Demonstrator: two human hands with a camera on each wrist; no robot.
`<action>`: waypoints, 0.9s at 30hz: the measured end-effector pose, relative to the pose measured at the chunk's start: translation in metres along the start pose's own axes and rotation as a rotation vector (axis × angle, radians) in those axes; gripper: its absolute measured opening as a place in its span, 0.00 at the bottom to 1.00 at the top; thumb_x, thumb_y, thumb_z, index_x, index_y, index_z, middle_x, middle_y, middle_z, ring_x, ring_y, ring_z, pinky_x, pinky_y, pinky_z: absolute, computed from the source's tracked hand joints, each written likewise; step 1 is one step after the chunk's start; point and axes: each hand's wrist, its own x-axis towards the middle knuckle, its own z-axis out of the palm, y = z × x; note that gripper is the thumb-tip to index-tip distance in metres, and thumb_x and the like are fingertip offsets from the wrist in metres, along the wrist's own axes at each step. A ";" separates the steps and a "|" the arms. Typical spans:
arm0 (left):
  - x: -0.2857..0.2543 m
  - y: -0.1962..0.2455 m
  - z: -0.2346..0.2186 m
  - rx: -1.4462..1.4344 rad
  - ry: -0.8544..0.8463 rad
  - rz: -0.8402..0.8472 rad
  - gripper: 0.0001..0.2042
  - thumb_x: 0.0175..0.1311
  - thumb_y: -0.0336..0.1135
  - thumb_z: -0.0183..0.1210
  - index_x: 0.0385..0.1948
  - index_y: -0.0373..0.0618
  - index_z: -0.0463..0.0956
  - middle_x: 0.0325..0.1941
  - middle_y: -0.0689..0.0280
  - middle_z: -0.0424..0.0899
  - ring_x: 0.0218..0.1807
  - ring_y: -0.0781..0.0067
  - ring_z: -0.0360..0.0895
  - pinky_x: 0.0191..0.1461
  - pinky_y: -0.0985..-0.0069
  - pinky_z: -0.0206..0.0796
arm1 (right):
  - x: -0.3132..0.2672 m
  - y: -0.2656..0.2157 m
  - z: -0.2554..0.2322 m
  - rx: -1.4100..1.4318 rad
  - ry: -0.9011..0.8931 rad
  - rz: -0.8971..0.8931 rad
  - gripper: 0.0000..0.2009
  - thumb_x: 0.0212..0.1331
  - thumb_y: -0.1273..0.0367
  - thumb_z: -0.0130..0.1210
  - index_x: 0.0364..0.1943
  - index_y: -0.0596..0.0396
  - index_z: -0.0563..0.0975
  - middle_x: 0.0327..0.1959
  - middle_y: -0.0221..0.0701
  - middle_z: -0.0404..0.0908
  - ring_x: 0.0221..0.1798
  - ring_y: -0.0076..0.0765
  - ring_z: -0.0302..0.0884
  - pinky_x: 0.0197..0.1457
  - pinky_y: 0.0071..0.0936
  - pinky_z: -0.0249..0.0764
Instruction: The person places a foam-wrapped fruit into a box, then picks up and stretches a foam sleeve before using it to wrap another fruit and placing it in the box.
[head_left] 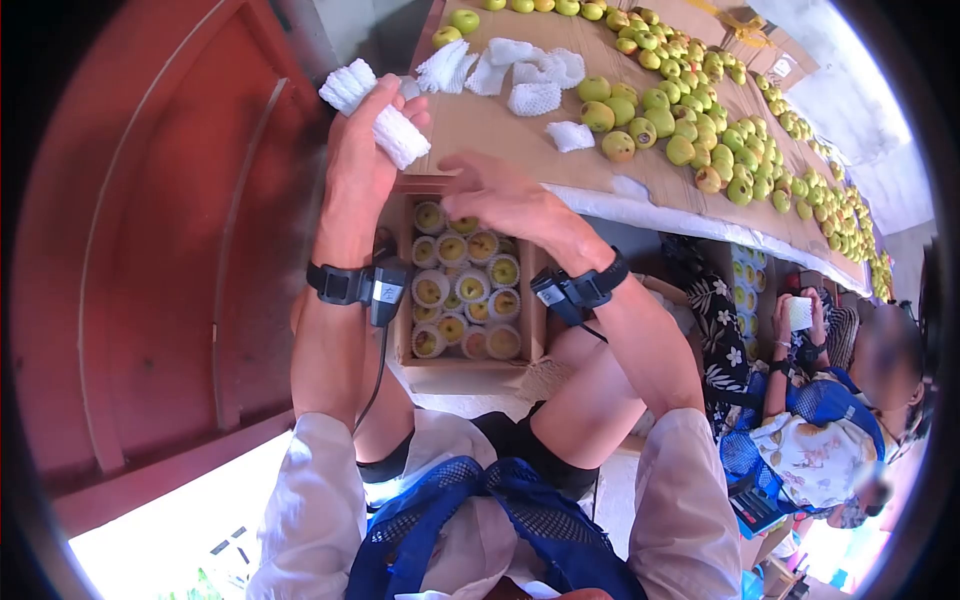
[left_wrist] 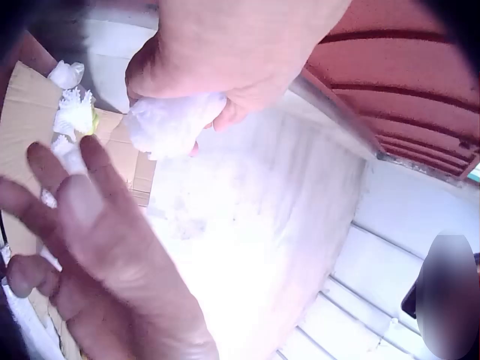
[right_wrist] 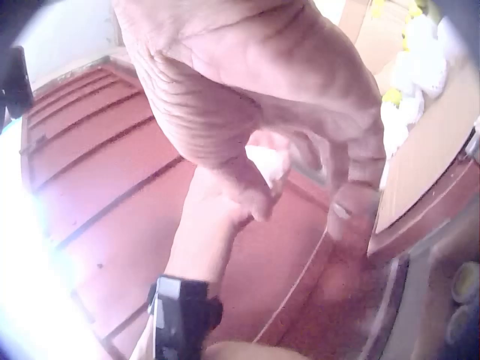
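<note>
My left hand (head_left: 362, 150) grips a rolled white foam net sleeve (head_left: 400, 138) near the table's left corner, and both ends stick out past the fingers. In the left wrist view the white foam (left_wrist: 166, 127) shows under the curled fingers. My right hand (head_left: 505, 198) is held over the upper edge of the cardboard box (head_left: 537, 322), with nothing in its fingers. The right wrist view shows its fingers (right_wrist: 352, 161) loosely bent and apart from the left hand. Inside the box sit apples (head_left: 470, 288) in white foam nets, partly covered by the right hand.
Loose green apples (head_left: 690, 130) spread across the cardboard-covered table (head_left: 480, 130). Several foam nets (head_left: 535, 98) lie at its near left. A red door (head_left: 150, 250) stands on the left. At the right, another person (head_left: 830, 420) holds a white foam-wrapped item (head_left: 799, 313).
</note>
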 end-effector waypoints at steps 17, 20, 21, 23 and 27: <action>-0.009 0.003 0.002 -0.039 -0.016 -0.088 0.08 0.69 0.32 0.64 0.44 0.43 0.76 0.34 0.66 0.78 0.40 0.69 0.78 0.45 0.67 0.74 | 0.024 0.140 -0.142 -0.450 0.696 0.219 0.21 0.56 0.69 0.54 0.56 0.55 0.80 0.44 0.48 0.88 0.48 0.51 0.87 0.56 0.40 0.78; -0.006 -0.003 0.001 -0.107 -0.076 -0.109 0.08 0.69 0.32 0.64 0.44 0.43 0.77 0.35 0.66 0.79 0.40 0.69 0.78 0.45 0.67 0.74 | 0.030 0.143 -0.139 -0.522 0.728 0.231 0.23 0.56 0.69 0.54 0.60 0.53 0.78 0.48 0.50 0.86 0.55 0.58 0.83 0.60 0.44 0.77; -0.005 -0.004 0.000 -0.108 -0.062 -0.119 0.08 0.69 0.32 0.64 0.44 0.43 0.77 0.35 0.66 0.79 0.41 0.69 0.78 0.46 0.67 0.74 | 0.032 0.139 -0.136 -0.542 0.739 0.253 0.24 0.56 0.69 0.54 0.61 0.51 0.77 0.49 0.51 0.86 0.56 0.59 0.82 0.60 0.45 0.76; -0.004 -0.006 0.002 -0.111 -0.034 -0.140 0.08 0.69 0.33 0.64 0.44 0.43 0.77 0.36 0.66 0.79 0.42 0.69 0.79 0.46 0.66 0.75 | 0.034 0.127 -0.133 -0.585 0.792 0.241 0.25 0.56 0.69 0.54 0.62 0.49 0.76 0.51 0.51 0.85 0.57 0.60 0.81 0.61 0.46 0.76; -0.009 -0.001 0.009 -0.062 0.008 -0.162 0.08 0.69 0.33 0.64 0.43 0.43 0.77 0.37 0.66 0.79 0.43 0.68 0.79 0.47 0.66 0.75 | 0.037 0.120 -0.136 -0.645 0.813 0.276 0.25 0.57 0.68 0.55 0.62 0.47 0.76 0.52 0.49 0.85 0.58 0.59 0.81 0.60 0.47 0.76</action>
